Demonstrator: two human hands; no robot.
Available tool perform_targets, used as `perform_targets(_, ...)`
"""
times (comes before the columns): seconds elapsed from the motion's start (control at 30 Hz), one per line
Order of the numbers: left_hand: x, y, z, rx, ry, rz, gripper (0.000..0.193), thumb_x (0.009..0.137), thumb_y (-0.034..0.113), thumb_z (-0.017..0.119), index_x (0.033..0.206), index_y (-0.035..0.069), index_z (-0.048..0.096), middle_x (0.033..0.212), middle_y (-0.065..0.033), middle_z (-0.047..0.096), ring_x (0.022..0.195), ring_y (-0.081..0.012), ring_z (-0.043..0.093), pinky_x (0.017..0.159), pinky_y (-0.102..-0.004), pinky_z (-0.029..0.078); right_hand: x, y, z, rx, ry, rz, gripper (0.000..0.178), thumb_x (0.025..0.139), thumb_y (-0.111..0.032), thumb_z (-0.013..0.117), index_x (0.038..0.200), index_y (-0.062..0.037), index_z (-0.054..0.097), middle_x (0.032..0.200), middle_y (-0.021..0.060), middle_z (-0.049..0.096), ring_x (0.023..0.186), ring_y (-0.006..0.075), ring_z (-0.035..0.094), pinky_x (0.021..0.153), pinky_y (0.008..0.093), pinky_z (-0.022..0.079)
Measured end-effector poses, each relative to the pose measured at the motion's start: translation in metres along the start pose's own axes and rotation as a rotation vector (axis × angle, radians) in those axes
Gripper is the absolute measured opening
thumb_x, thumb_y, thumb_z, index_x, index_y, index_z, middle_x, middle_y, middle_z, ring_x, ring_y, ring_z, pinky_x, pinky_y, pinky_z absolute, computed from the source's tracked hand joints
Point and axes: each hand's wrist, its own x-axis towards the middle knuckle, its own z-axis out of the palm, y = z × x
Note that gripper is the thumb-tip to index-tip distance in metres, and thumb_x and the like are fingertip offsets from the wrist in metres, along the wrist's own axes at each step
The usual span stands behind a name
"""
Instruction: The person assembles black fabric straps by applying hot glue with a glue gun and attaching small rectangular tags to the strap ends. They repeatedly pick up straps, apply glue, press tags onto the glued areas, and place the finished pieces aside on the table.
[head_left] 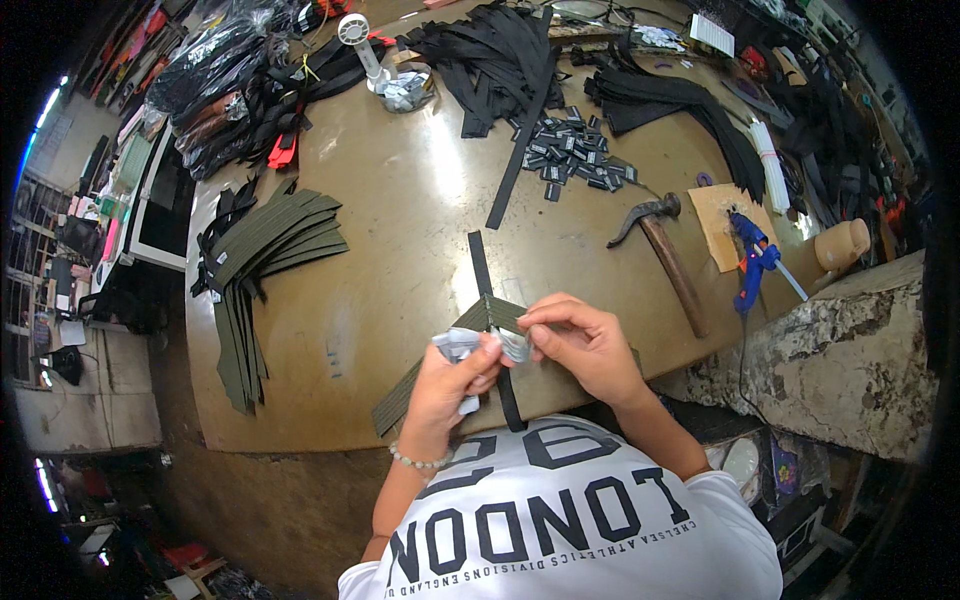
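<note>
My left hand (447, 388) is closed around a small bunch of thin, pale grey pieces (457, 344), perhaps labels. Their kind is too small to make out. Thumb and fingers of my right hand (592, 350) are pinched together at the edge of a pale, shiny piece (514, 346) that reaches across from the left hand. Beneath both hands an olive-green ribbed strap (398, 396) lies bent to a peak on the table. A narrow black strap (480, 262) runs under it toward me, its near end (512, 405) at the table's edge.
Olive-green straps (285, 235) are stacked at left. A hammer (665, 255) and a blue glue gun (752, 262) on cardboard (712, 222) lie at right. Farther back are small black pieces (570, 152), black straps (490, 60) and a white handheld fan (362, 48).
</note>
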Motion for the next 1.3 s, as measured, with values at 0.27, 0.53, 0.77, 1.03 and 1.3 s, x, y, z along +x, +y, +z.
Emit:
perform_targets(0.27, 0.006, -0.008, 0.01, 0.1, 0.042, 0.031, 0.023, 0.089, 0.013, 0.074, 0.105, -0.002, 0.066, 0.074, 0.0018, 0.061, 0.056, -0.0012, 0.045, 0.046, -0.0178, 0.031, 0.002, 0.007, 0.003, 0.054, 0.125, 0.055, 0.026, 0.092, 0.002, 0.063, 0.118, 0.005, 0.061, 0.116, 0.0085, 0.054, 0.109, 0.0132, 0.054, 0.091, 0.0269, 0.049)
perform_targets(0.53, -0.003, 0.001, 0.017, 0.455, 0.251, 0.243, 0.016, 0.086, 0.011, 0.077, 0.092, -0.003, 0.072, 0.076, 0.0017, 0.066, 0.063, -0.0014, 0.052, 0.055, -0.0164, 0.039, -0.001, 0.0, 0.004, -0.014, 0.042, 0.065, 0.024, 0.092, -0.003, 0.067, 0.113, 0.0069, 0.063, 0.104, 0.0094, 0.061, 0.089, 0.0147, 0.064, 0.083, 0.0263, 0.055)
perform_targets(0.77, -0.009, 0.006, 0.008, 0.531, 0.296, 0.171, 0.015, 0.086, 0.011, 0.077, 0.092, -0.003, 0.073, 0.079, 0.0007, 0.068, 0.068, -0.0029, 0.055, 0.062, -0.0176, 0.044, 0.0, 0.008, 0.011, 0.023, 0.057, 0.126, 0.019, 0.094, -0.003, 0.063, 0.109, 0.0095, 0.064, 0.105, 0.0104, 0.063, 0.088, 0.0137, 0.065, 0.077, 0.0249, 0.057)
perform_targets(1.03, -0.005, -0.005, -0.002, 0.654, 0.316, 0.231, 0.018, 0.087, 0.013, 0.076, 0.093, -0.003, 0.073, 0.08, -0.0022, 0.07, 0.07, -0.0062, 0.057, 0.064, -0.0224, 0.047, 0.004, 0.018, 0.008, -0.035, 0.094, 0.235, 0.02, 0.094, -0.01, 0.066, 0.105, 0.0066, 0.066, 0.092, 0.0079, 0.067, 0.08, 0.0103, 0.066, 0.07, 0.0239, 0.055)
perform_targets(1.3, 0.031, -0.002, -0.019, 1.142, 0.365, 0.222, 0.03, 0.086, 0.023, 0.076, 0.082, -0.006, 0.067, 0.062, -0.0063, 0.06, 0.06, -0.0072, 0.049, 0.055, -0.028, 0.043, 0.04, 0.027, -0.003, -0.517, 0.093, 0.385, 0.021, 0.093, -0.015, 0.066, 0.085, 0.0037, 0.061, 0.063, 0.0063, 0.065, 0.052, 0.0098, 0.062, 0.048, 0.0245, 0.05)
